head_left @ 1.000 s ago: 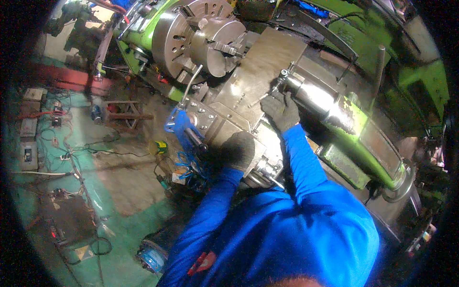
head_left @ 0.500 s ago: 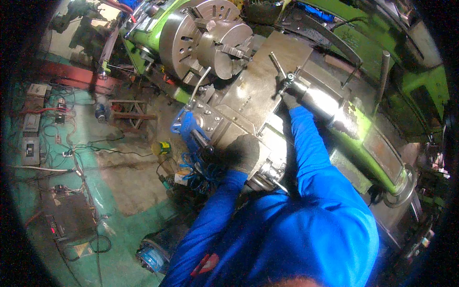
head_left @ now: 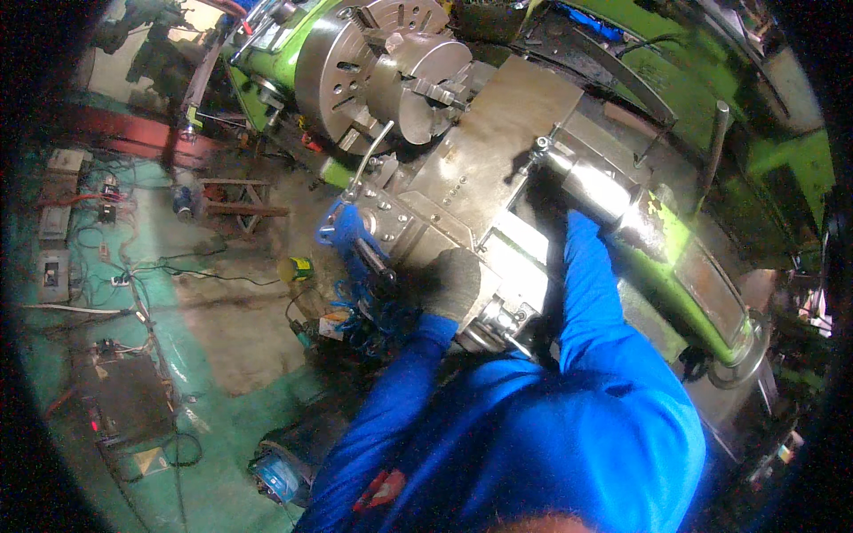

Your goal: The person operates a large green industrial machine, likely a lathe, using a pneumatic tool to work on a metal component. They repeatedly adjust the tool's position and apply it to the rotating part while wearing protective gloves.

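My left hand (head_left: 455, 286), in a grey work glove, rests at the near left corner of a lathe carriage (head_left: 458, 213); its fingers are lost in dark shadow. My right hand (head_left: 544, 202), in a dark glove, reaches in beside the shiny tailstock quill (head_left: 597, 191), close under its tip. Shadow hides those fingers too, and whether they hold anything does not show. A small bright knob (head_left: 542, 144) stands out at the quill's tip. Further up, the big steel chuck (head_left: 413, 102) sits in front of a slotted faceplate (head_left: 330, 80).
A blue bracket (head_left: 339, 225) with a hose hangs left of the carriage. A bent metal lever (head_left: 369, 160) rises near it. The green tailstock body (head_left: 702, 284) with its handwheel (head_left: 745, 360) lies right. Cables and boxes (head_left: 133, 395) cover the green floor.
My right hand has drawn slightly nearer to me and lower beside the quill. A thin bar that crossed the quill's tip no longer shows. My left hand stays in place.
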`<state>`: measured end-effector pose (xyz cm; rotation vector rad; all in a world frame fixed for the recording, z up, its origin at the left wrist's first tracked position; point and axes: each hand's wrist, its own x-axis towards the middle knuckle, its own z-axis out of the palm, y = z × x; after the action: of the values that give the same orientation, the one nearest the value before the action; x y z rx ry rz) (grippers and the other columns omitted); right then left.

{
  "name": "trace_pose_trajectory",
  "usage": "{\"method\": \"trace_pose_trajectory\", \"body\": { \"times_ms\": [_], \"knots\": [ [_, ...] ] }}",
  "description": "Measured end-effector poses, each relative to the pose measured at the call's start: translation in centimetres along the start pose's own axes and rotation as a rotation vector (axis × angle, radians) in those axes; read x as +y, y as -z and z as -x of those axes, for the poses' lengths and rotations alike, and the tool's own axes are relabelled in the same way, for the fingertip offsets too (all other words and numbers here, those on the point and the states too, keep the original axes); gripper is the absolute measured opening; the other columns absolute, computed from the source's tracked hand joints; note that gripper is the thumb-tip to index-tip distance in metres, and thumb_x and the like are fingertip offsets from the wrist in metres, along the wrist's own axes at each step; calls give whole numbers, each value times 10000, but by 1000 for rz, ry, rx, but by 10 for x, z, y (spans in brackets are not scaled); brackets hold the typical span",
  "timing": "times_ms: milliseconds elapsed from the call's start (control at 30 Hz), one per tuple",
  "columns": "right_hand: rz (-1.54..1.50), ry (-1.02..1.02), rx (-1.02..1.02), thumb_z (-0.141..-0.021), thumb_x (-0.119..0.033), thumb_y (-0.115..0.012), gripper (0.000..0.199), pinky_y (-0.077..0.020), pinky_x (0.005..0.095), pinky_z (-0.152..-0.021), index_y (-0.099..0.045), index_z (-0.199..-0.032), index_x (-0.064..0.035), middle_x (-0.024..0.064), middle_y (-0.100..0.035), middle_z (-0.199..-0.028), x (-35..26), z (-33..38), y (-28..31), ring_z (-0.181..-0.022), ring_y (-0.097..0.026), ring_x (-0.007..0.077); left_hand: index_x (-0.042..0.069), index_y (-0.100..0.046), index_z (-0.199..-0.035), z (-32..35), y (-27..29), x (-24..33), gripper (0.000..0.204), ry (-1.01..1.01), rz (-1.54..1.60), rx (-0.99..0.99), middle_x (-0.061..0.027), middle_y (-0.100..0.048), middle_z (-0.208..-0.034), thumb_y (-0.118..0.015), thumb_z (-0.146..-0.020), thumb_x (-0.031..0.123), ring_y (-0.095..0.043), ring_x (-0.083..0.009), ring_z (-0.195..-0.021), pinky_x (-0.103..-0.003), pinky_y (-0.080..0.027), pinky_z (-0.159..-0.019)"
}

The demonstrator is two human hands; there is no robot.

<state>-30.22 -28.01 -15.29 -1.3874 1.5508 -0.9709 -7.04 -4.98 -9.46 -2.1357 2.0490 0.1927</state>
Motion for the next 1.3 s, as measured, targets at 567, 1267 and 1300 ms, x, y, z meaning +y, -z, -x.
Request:
{"method": "trace_pose_trajectory", "body": {
  "times_ms": [567,1267,1300],
  "knots": [
    [-1495,-559,-477,-1117,-261,-492,376,-604,496,-988,-591,-1353,14,240,-702,-1242,-43,80,-32,-1113,-714,364,111,-736,-888,24,30,-5,148,-46,22,165,-118,-728,-872,-636,-914,216,-715,-308,-809,-470,-570,-688],
    [-963,-340,-426,-1100,-247,-500,282,-616,424,-837,-701,-1141,-54,160,-733,-1010,25,5,-109,-984,-726,276,124,-699,-883,36,33,-5,161,-29,-15,172,-103,-699,-856,-599,-935,239,-697,-299,-776,-470,-559,-658],
    [-858,-312,-402,-1074,-280,-533,296,-601,439,-870,-708,-1150,-55,163,-733,-1050,30,5,-119,-1025,-717,289,124,-697,-882,41,33,-6,162,-18,-19,166,-102,-698,-856,-597,-936,240,-696,-299,-775,-470,-558,-657]
  ]
}}
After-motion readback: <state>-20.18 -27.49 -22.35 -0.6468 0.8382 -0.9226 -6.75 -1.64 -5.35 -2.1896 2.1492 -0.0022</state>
